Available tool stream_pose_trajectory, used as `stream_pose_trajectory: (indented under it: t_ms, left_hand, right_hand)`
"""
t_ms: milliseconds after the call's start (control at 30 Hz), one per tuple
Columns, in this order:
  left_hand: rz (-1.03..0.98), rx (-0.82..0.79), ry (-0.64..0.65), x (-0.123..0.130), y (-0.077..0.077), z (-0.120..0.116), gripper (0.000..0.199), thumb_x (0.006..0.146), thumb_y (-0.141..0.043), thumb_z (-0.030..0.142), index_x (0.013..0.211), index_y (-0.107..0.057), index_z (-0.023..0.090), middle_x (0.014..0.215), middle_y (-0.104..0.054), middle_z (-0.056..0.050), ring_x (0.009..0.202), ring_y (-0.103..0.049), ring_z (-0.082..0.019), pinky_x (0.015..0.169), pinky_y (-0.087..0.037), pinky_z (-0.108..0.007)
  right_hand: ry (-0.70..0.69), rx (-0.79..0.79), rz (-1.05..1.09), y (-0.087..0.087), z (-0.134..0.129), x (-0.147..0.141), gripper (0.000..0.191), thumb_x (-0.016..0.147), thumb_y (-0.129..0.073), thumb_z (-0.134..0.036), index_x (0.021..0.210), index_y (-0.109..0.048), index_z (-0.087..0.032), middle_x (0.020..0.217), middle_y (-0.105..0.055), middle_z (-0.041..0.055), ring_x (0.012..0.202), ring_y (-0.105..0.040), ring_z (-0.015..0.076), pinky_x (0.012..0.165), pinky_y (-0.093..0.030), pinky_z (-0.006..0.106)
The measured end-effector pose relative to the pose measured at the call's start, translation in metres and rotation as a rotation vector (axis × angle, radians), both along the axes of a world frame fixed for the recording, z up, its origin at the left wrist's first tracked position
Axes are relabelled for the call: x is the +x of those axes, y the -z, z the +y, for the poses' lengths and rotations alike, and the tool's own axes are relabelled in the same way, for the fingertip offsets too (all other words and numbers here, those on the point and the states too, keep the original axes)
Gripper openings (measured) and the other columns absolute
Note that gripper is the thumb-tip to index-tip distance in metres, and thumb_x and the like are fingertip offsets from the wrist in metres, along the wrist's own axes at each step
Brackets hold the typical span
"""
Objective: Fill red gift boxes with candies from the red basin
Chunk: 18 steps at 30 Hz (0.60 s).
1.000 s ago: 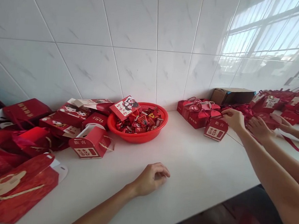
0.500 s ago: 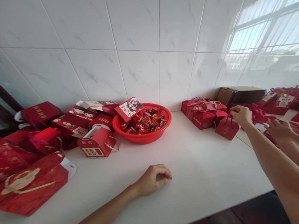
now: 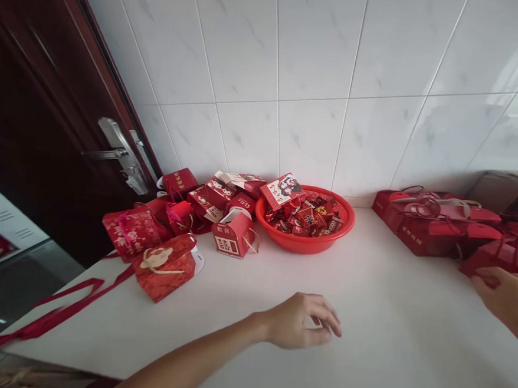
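My left hand (image 3: pixel 303 321) hovers low over the white tabletop, fingers loosely bent and apart, holding nothing. At the right edge my right hand (image 3: pixel 506 297) is partly cut off, its fingers loosely curled with nothing visible in them. It is in front of a small red gift box (image 3: pixel 480 260); whether it touches the box I cannot tell. Behind that box, more red gift boxes (image 3: pixel 425 229) with cord handles stand grouped. A red plastic basket (image 3: pixel 304 244) holds wrapped candies (image 3: pixel 313 218), and a printed red-and-white box (image 3: pixel 283 191) leans on its rim.
Left of the basket, several red gift boxes (image 3: pixel 234 233) lie piled, with a patterned box (image 3: pixel 165 267) in front. A red ribbon (image 3: pixel 69 308) trails over the left table edge. A tiled wall (image 3: pixel 307 132) backs the table; a dark door (image 3: pixel 40 84) is left.
The view has swung left, bringing in the door. My right hand has come away from the gift box's handle. My left hand's fingers are more spread. Another person's hand has left the view.
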<state>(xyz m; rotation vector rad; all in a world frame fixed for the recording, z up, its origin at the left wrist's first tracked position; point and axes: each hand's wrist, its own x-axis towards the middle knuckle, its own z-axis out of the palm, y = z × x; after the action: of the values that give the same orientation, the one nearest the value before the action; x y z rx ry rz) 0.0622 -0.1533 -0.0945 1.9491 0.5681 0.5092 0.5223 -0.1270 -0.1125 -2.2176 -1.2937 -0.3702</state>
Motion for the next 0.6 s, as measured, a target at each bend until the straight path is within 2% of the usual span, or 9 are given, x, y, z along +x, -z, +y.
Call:
stream_pose_trajectory:
  t_ms: [100,233,400,467,533,600]
  left_hand:
    - [0.001,0.137,-0.084,-0.026,-0.034,0.0,0.016,0.085,-0.065,0.021,0.095,-0.078,0.021,0.111,-0.072,-0.01,0.098,-0.068,-0.02,0.093,-0.052,-0.034]
    - [-0.001,0.275,-0.344,-0.069,-0.066,0.013,0.017,0.09,-0.062,0.029,0.096,-0.076,0.022,0.107,-0.074,-0.009,0.101,-0.068,-0.022,0.095,-0.052,-0.037]
    - [0.066,0.598,-0.889,-0.128,-0.085,0.05,0.019,0.084,-0.063,0.034,0.093,-0.075,0.022,0.12,-0.068,-0.01,0.117,-0.061,-0.029,0.108,-0.044,-0.043]
    - [0.139,0.612,-1.059,-0.145,-0.094,0.07,0.023,0.083,-0.061,0.036,0.094,-0.074,0.02,0.12,-0.067,-0.012,0.113,-0.062,-0.03,0.103,-0.047,-0.042]
    - [0.239,0.576,-1.103,-0.157,-0.104,0.088,0.025,0.085,-0.057,0.036,0.092,-0.073,0.018,0.115,-0.07,-0.011,0.112,-0.062,-0.031,0.102,-0.046,-0.042]
    - [0.351,0.452,-1.038,-0.162,-0.112,0.101,0.025,0.086,-0.056,0.035,0.085,-0.073,0.017,0.103,-0.075,-0.008,0.104,-0.065,-0.03,0.097,-0.047,-0.039]
  right_hand:
    - [0.015,-0.07,0.184,-0.001,0.006,-0.005,0.006,0.05,-0.058,-0.039,0.05,-0.054,-0.034,0.071,-0.064,0.0205,0.069,-0.059,0.0374,0.058,-0.033,0.046]
    - [-0.012,-0.052,0.261,-0.013,0.017,-0.011,0.009,0.045,-0.058,-0.035,0.049,-0.05,-0.034,0.067,-0.062,0.0201,0.07,-0.058,0.0395,0.061,-0.036,0.049]
    - [-0.103,0.062,0.262,-0.027,0.016,-0.045,0.007,0.051,-0.056,-0.034,0.056,-0.052,-0.033,0.071,-0.065,0.016,0.074,-0.062,0.0383,0.066,-0.045,0.049]
    - [-0.184,0.142,0.265,-0.036,0.014,-0.068,0.006,0.057,-0.056,-0.035,0.062,-0.057,-0.031,0.079,-0.068,0.0145,0.081,-0.066,0.0368,0.073,-0.049,0.048]
    - [-0.293,0.216,0.271,-0.046,0.014,-0.094,0.008,0.063,-0.055,-0.034,0.068,-0.061,-0.03,0.089,-0.071,0.013,0.084,-0.068,0.0342,0.079,-0.051,0.047]
    - [-0.442,0.257,0.262,-0.056,0.014,-0.123,0.008,0.069,-0.057,-0.031,0.072,-0.064,-0.028,0.093,-0.073,0.0122,0.084,-0.069,0.0322,0.082,-0.052,0.045]
